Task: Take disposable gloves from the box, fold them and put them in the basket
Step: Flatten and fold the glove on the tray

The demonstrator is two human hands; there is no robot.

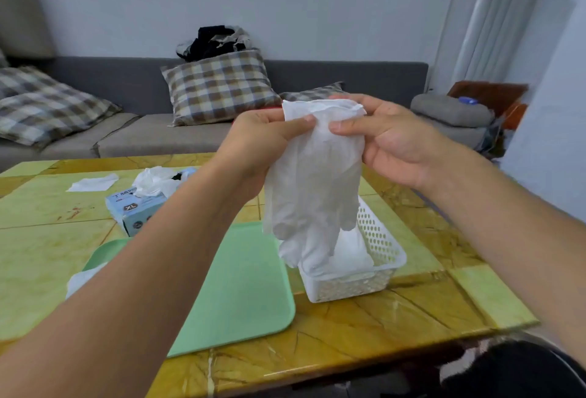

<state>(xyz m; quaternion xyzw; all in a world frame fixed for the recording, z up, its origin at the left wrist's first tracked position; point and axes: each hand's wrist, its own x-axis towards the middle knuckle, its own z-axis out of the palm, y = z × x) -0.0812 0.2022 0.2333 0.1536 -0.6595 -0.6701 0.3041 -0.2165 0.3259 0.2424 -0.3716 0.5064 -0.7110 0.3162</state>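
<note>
A person holds one white glove [312, 175] up in the air in front of them, above a yellow-green tabletop [412, 302]. Both hands pinch its cuff, which is the top edge. The left hand [263, 140] grips the cuff's left corner between thumb and curled fingers [304, 123]. The right hand [387, 140] grips the right corner the same way, thumb in front, fingers wrapped behind. The two hands are level and close together, with the cuff stretched between them.

The glove's long axis runs straight down, from 12 o'clock at the cuff to 6 o'clock at its finger tips. It hangs limp and unfolded. The glove's own tips dangle just over, and perhaps touch, a white perforated basket [380, 239]; the overlap of white on white makes contact hard to judge. The basket already holds white material that looks like folded gloves.

From the hanging glove, the basket lies directly at 6 o'clock. A green tray [241, 286] lies flat at about 7 o'clock, just beside the basket. The glove box [133, 210], marked XL, sits at about 9 o'clock, with gloves spilling from its opening. Neither hand is nearer the glove, since both hold it; the right hand is nearer the basket.

Judging from this, folding has not yet begun, and the glove likely needs laying flat first.
</note>
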